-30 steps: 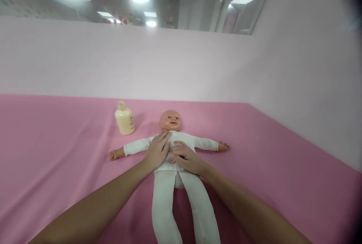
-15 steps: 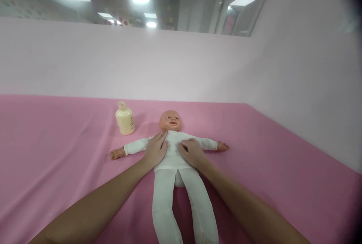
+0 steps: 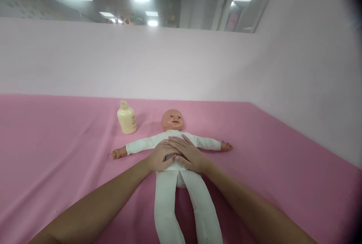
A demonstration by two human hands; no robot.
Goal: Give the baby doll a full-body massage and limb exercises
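Note:
A baby doll (image 3: 172, 120) in white clothes lies on its back on the pink cloth, arms spread, legs toward me. My left hand (image 3: 160, 157) rests flat on the doll's belly, fingers apart. My right hand (image 3: 189, 155) lies beside it, its fingers crossing over the left hand's fingertips on the doll's chest. Neither hand grips anything. A cream lotion bottle (image 3: 126, 118) stands upright left of the doll's head.
The pink cloth (image 3: 56, 149) covers the whole surface. A pale pink wall (image 3: 141, 63) runs along the back and the right side. Ceiling lights show above the wall.
My hands were apart on the doll's chest half a second ago. They have slid down and inward and now meet over the belly.

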